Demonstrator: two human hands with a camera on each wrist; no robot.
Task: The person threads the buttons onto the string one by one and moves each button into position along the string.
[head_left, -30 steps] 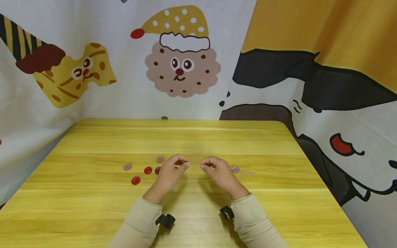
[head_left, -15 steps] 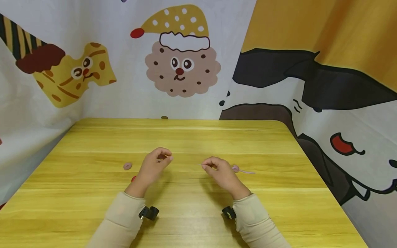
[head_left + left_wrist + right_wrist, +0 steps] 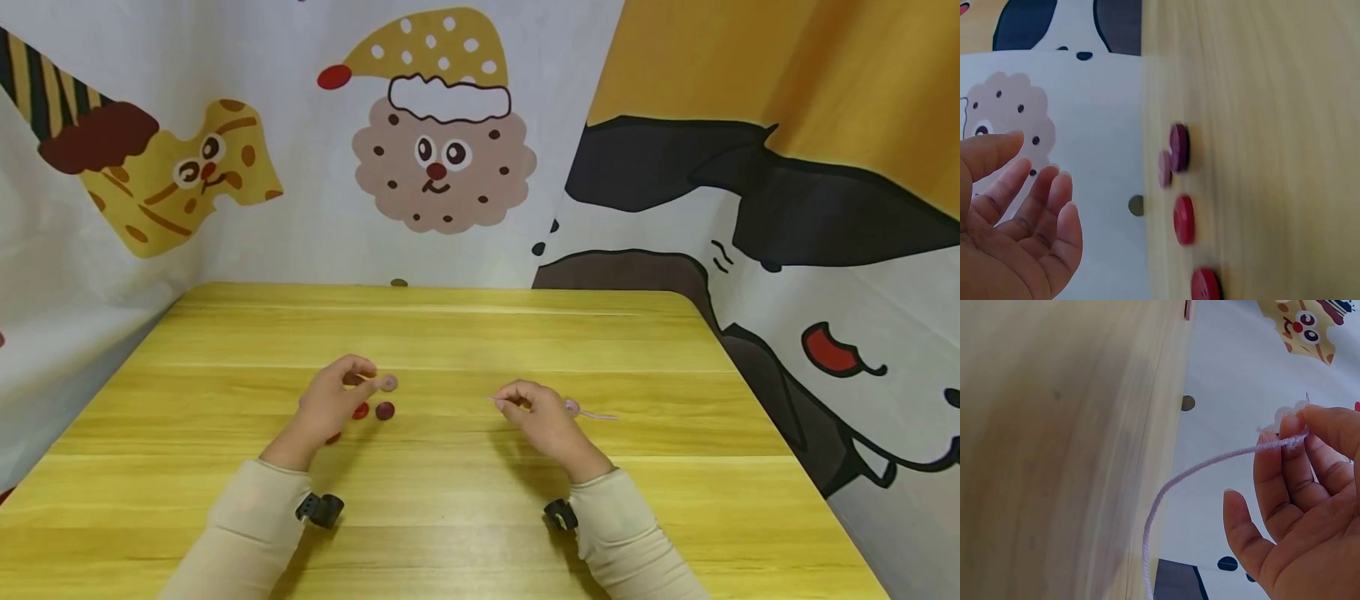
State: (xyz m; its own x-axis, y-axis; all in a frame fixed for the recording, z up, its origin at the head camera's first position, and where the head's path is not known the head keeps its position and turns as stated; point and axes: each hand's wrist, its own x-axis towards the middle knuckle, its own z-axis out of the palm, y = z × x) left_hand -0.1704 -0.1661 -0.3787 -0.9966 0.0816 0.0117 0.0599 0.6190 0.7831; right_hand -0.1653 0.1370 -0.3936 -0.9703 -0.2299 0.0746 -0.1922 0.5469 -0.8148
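Note:
My left hand (image 3: 327, 408) hovers over the loose buttons at the left of the table, fingers loosely bent and thumb apart, holding nothing. Near its fingertips lie a dusty-pink button (image 3: 388, 382), a dark purple button (image 3: 385, 411) and a red button (image 3: 361, 410). Another red button (image 3: 1206, 286) shows in the left wrist view; the hand partly covers it in the head view. Between thumb and fingertips, my right hand (image 3: 549, 423) pinches a thin needle (image 3: 1307, 398) with lilac yarn (image 3: 1194, 469) trailing from it. Behind that hand, a pink button (image 3: 572, 407) sits on the yarn.
The yarn's tail end (image 3: 602, 416) lies on the wooden table (image 3: 465, 517) at the right. A printed curtain (image 3: 285, 167) hangs behind the table's far edge. Each wrist carries a small black camera.
My left hand has moved left, away from the right hand, to above the buttons, uncovering the purple one. The right hand keeps its pinch and has shifted only slightly right.

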